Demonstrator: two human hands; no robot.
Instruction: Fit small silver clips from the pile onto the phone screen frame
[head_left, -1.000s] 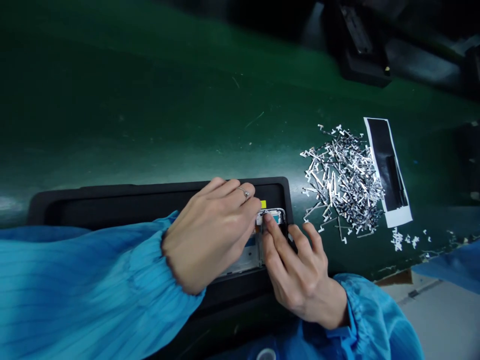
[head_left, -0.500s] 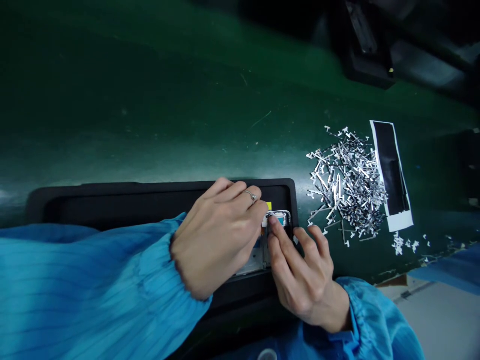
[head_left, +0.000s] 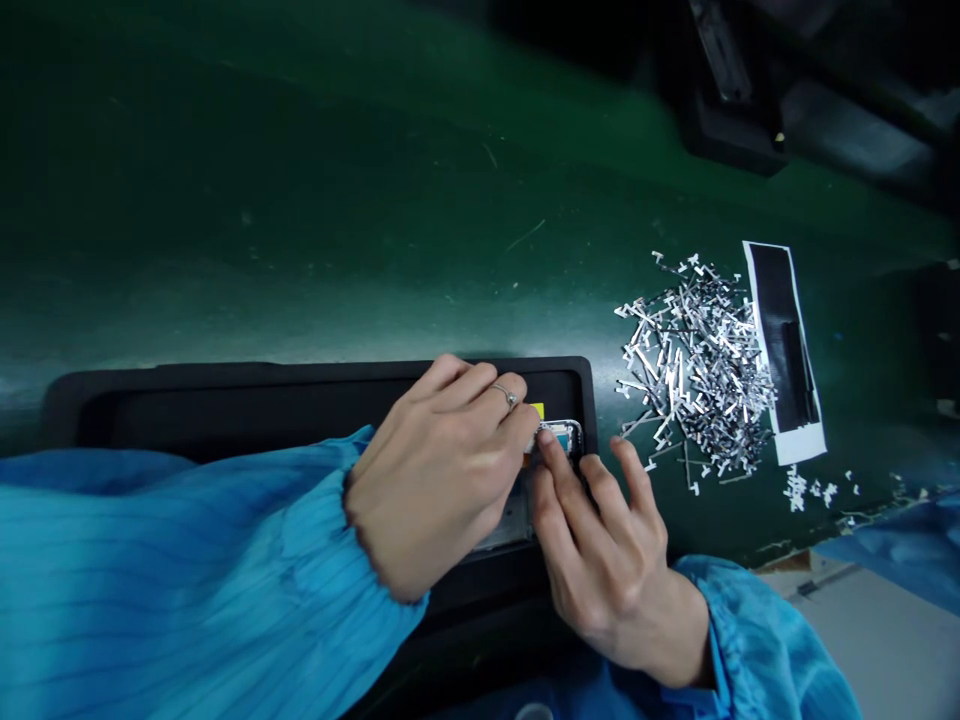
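An opened phone housing [head_left: 508, 528], silver-edged with a blue patch inside, lies in a long black tray [head_left: 337, 372]. My left hand [head_left: 442, 470], wearing a ring, is curled over the housing. Its fingers are closed and their tips are bent down near the top end; whatever they hold is hidden. My right hand [head_left: 607, 560] comes from the lower right with its fingers apart. Its index fingertip presses on the housing beside the left fingertips. A small yellow tab [head_left: 538, 410] shows just behind the left fingers.
To the right, a heap of small silver and black strips [head_left: 697, 370] is spread on the green table [head_left: 375, 220]. Beside it lies a white-edged black sheet [head_left: 784, 350], with small white scraps [head_left: 799, 488] below. A dark box-shaped fixture [head_left: 731, 130] stands at the upper right.
My right hand has shifted slightly, and its outer fingers are spread a little more and lower. My left hand stays almost in place over the phone housing.
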